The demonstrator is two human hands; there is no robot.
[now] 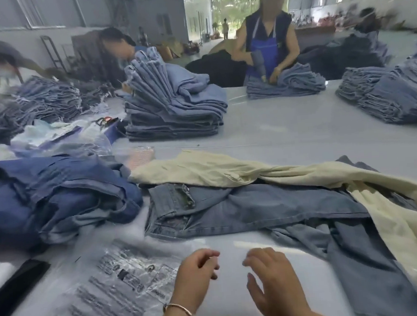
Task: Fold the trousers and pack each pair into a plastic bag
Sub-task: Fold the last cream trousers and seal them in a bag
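Hands, left (198, 269) and right (272, 274), hover loose and empty over the bench (299, 131), ready for the unfolded jeans (243, 209) beside the plastic bag (117, 282).

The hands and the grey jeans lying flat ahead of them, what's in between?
In the head view, only bare table lies between the hands (left, right) and the grey jeans.

Bare table (286, 127) is lying open past the spread jeans (243, 209) and cream cloth (203, 168), which are blocking the way straight ahead. A dark blue heap (57, 193) is crowding the left; printed plastic bags (112, 283) are covering the near-left surface.
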